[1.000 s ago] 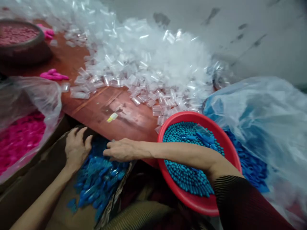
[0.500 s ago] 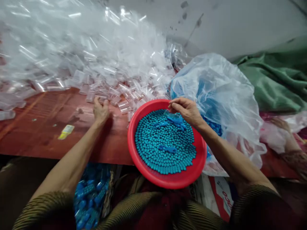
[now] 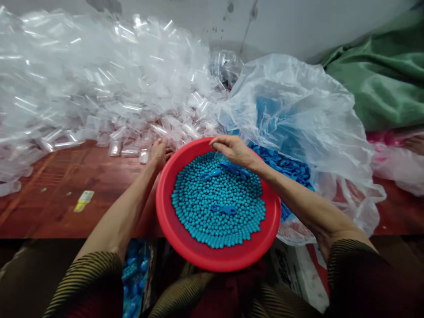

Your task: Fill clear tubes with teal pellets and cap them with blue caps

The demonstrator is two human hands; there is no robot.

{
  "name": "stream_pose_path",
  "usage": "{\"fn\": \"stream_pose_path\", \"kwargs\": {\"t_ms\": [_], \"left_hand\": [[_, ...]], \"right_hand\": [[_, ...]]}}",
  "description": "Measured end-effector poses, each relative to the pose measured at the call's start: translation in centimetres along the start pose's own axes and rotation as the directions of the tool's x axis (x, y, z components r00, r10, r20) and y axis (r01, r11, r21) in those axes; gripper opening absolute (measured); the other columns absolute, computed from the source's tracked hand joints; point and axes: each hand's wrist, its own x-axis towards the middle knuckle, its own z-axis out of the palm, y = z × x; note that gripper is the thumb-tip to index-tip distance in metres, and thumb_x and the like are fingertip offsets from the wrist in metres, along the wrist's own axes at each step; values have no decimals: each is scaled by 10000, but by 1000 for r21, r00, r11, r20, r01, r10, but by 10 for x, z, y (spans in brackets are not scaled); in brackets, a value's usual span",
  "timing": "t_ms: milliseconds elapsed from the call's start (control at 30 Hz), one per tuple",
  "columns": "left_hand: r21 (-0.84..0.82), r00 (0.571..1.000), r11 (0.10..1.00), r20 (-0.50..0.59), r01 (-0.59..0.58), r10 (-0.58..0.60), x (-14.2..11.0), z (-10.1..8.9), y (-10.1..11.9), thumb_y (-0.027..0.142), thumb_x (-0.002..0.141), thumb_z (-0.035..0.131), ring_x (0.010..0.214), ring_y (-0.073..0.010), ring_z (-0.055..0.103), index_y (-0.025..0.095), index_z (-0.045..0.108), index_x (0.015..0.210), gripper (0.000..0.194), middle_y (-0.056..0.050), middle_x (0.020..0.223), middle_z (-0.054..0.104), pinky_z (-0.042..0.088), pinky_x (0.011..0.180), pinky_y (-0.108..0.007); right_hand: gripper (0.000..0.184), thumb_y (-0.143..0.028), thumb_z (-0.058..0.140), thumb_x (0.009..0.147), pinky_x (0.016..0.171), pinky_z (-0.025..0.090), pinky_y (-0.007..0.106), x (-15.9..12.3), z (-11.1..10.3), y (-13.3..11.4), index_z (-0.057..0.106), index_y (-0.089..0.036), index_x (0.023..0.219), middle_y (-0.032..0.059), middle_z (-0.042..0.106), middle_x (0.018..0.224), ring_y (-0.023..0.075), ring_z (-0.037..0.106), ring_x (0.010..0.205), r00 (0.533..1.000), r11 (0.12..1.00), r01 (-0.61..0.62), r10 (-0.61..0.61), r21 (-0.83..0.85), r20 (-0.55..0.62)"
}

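A red round basin (image 3: 198, 254) full of small upright blue caps (image 3: 218, 207) rests at the table edge, partly over my lap. My right hand (image 3: 233, 149) hovers over the basin's far rim, fingers curled down in a pinch above loose blue pieces (image 3: 232, 168) lying on the caps; what it holds is hidden. My left hand (image 3: 159, 152) reaches to the foot of a large heap of small clear plastic tubes (image 3: 99, 97), fingers bent among them just left of the basin.
A clear plastic bag (image 3: 298, 115) of blue parts sits right of the basin. Green cloth (image 3: 380, 79) lies far right, a pinkish bag (image 3: 397, 154) beneath it. A yellow scrap (image 3: 82, 201) lies on the red-brown table (image 3: 49, 207). Blue filled pieces (image 3: 134, 274) fill a box below.
My left hand moved right, from the open tabletop to the clear tubes beside the basin. My right hand shifted slightly left along the basin's far rim. The view tilted a little.
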Motion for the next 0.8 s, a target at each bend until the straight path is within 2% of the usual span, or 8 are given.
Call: {"fn": "stream_pose_path", "kwargs": {"t_ms": [133,233,300,433,567,667,733,800], "left_hand": [[36,991,993,-83,111,-108,-7,6,20,233,924,353,635,-121,536,174,414,854,110,-17,706,525,445,590,-278],[86,983,986,-128,142,-131,-12,7,29,227,909,408,623,-127,509,178,432,793,128,-8,670,505,417,569,-272],[120,981,982,-146,147,-129,-14,8,32,232,906,418,618,-121,485,176,442,764,155,-7,674,498,400,565,-264],[183,984,975,-146,126,-100,-14,8,34,226,903,422,619,-109,444,172,451,723,190,6,676,475,381,580,-249],[240,989,965,-125,105,-77,-10,8,34,237,902,417,595,-111,412,173,458,731,187,18,638,447,354,566,-249],[260,992,962,-113,78,-49,-7,8,31,278,894,434,588,-114,404,169,471,765,173,19,635,444,349,566,-257],[251,996,968,-87,34,-13,-7,9,28,289,885,449,593,-114,416,161,494,835,144,19,648,461,364,577,-258],[223,999,974,-40,-26,36,-7,10,26,278,871,468,577,-111,433,153,510,947,152,20,652,481,384,577,-259]], "right_hand": [[216,-182,434,902,814,438,305,-5,16,-3,614,-124,1004,92,626,996,175,576,910,947,924,133,-11,-359,322],[251,-165,396,913,809,435,365,-3,26,3,591,-94,1054,170,579,1085,244,539,987,943,746,92,147,-660,298],[270,-164,366,918,802,432,402,1,34,7,590,-92,1050,186,569,1087,277,521,1001,946,663,90,178,-743,273],[287,-233,352,940,840,408,451,9,60,2,588,-103,1040,173,586,1043,274,523,978,939,666,210,67,-715,338],[449,-483,501,860,789,445,427,9,93,-9,557,-130,1133,171,567,1119,289,527,1003,900,739,255,53,-623,432],[335,-389,520,853,783,444,440,-5,101,-15,585,-194,1118,123,581,1132,287,536,1004,812,756,389,-11,-527,583],[226,-258,473,868,781,432,439,-20,93,-18,629,-195,1019,103,615,1067,269,555,961,750,747,438,2,-500,661],[233,-169,419,878,795,413,446,-36,76,-24,646,-177,928,105,634,1028,258,559,936,733,728,438,51,-528,678]]}}
